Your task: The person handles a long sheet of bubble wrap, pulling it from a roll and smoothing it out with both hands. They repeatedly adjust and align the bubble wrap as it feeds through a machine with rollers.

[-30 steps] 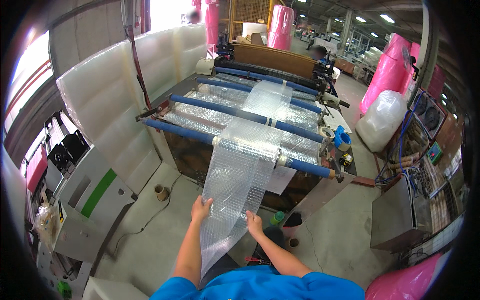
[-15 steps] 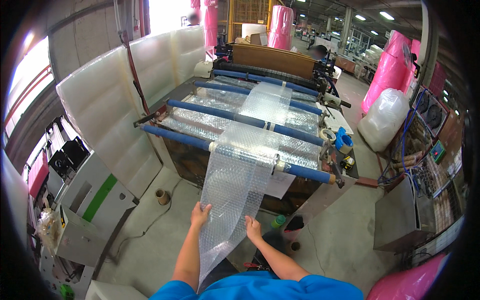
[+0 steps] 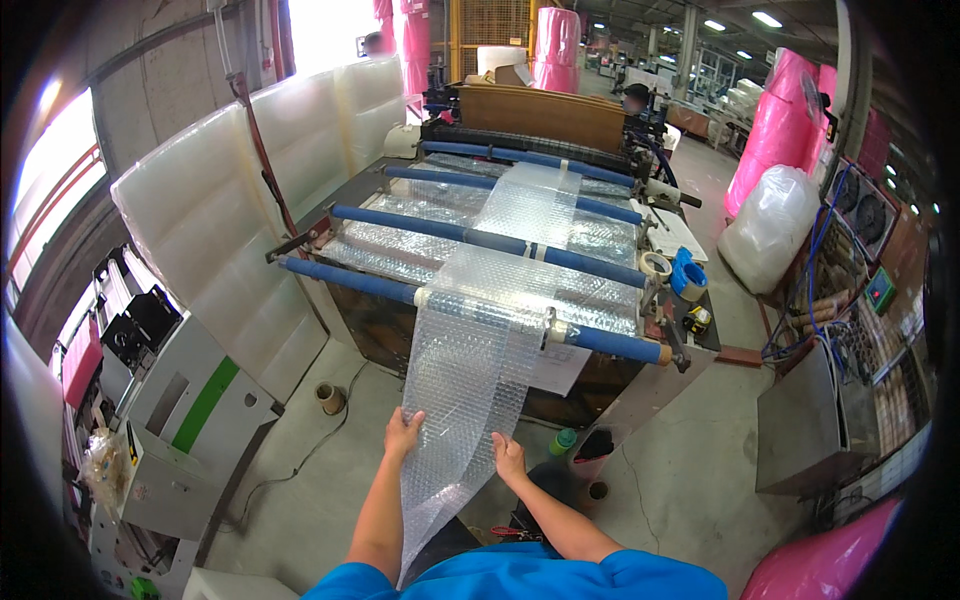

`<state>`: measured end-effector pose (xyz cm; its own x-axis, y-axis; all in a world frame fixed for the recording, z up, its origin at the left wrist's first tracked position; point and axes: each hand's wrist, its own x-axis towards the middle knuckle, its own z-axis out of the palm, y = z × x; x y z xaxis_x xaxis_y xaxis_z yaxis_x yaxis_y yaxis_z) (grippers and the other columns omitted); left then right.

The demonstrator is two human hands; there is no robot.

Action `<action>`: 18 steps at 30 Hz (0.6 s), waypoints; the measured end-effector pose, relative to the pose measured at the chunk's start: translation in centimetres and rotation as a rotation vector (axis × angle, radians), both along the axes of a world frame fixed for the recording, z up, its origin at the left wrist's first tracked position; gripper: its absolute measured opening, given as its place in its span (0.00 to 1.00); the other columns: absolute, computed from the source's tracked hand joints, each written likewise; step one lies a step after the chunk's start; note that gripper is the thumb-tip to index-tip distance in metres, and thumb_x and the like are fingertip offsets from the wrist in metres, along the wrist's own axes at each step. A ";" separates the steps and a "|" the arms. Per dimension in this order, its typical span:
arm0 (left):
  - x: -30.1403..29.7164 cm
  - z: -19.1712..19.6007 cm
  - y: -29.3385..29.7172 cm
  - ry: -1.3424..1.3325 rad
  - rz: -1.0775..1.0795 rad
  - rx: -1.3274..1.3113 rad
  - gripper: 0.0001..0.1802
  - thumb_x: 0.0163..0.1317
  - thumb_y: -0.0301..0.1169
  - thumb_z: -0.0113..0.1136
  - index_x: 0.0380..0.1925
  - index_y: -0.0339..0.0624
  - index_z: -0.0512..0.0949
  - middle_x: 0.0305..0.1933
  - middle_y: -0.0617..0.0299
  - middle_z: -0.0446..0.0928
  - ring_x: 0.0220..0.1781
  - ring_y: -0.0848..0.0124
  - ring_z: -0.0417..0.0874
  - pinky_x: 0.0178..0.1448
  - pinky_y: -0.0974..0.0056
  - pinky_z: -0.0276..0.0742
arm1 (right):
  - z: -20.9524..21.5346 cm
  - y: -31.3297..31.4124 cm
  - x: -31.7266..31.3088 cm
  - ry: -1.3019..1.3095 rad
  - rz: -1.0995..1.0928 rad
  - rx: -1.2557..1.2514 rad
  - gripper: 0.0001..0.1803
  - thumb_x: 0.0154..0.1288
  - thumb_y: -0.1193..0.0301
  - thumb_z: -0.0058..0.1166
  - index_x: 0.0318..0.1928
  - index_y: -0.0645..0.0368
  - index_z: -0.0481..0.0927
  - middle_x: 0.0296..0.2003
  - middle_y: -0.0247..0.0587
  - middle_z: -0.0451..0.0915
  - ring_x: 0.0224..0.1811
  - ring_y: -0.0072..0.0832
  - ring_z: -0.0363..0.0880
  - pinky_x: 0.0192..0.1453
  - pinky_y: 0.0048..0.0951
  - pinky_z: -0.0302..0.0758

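A long strip of clear bubble wrap (image 3: 462, 385) comes over the blue front roller (image 3: 350, 280) of a machine and hangs down toward me. My left hand (image 3: 403, 432) grips its left edge, fingers closed on the film. On the opposite edge, my right hand (image 3: 508, 456) pinches the bubble wrap between thumb and fingers. Between my hands the strip is spread wide, and its lower end drops toward my lap. Farther back, the film runs over a second blue roller (image 3: 430, 224) and across the silvery machine bed (image 3: 375, 247).
At the machine's right corner sit tape rolls (image 3: 688, 279) and a yellow tape measure (image 3: 697, 320). A green bottle (image 3: 563, 441) and a cardboard tube (image 3: 329, 398) stand on the floor. Large wrapped white stacks (image 3: 200, 230) line the left. Pink rolls (image 3: 775, 140) stand at right.
The view has shifted slightly. Both hands keep their hold on the bubble wrap edges, and the strip hangs almost the same as before.
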<state>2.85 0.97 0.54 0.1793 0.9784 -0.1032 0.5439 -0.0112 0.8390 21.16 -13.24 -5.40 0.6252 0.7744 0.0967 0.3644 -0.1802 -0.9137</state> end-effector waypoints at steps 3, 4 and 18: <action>-0.1 -0.1 0.0 -0.018 0.002 0.010 0.25 0.48 0.48 0.58 0.37 0.40 0.69 0.36 0.51 0.76 0.40 0.56 0.76 0.42 0.57 0.69 | 0.3 0.0 -0.3 0.025 -0.013 0.034 0.25 0.61 0.51 0.41 0.30 0.64 0.74 0.16 0.41 0.73 0.19 0.28 0.73 0.25 0.29 0.68; -0.1 0.2 -0.2 -0.020 0.004 0.010 0.25 0.48 0.48 0.58 0.37 0.40 0.69 0.36 0.51 0.76 0.40 0.56 0.76 0.42 0.57 0.69 | 0.3 0.0 -0.3 0.030 -0.009 0.030 0.25 0.61 0.51 0.41 0.30 0.64 0.74 0.16 0.41 0.72 0.19 0.28 0.73 0.25 0.29 0.68; 2.5 4.6 1.8 -0.038 -0.002 0.121 0.25 0.49 0.49 0.56 0.36 0.38 0.68 0.36 0.48 0.75 0.41 0.53 0.75 0.42 0.57 0.69 | 5.7 2.0 2.0 0.234 0.038 0.158 0.21 0.62 0.57 0.44 0.20 0.60 0.69 0.14 0.30 0.67 0.14 0.16 0.64 0.18 0.20 0.61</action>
<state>5.37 2.78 5.14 0.1827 0.9829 0.0227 0.5115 -0.1147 0.8516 23.17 -11.23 0.31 0.6160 0.7842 0.0748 0.1441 -0.0188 -0.9894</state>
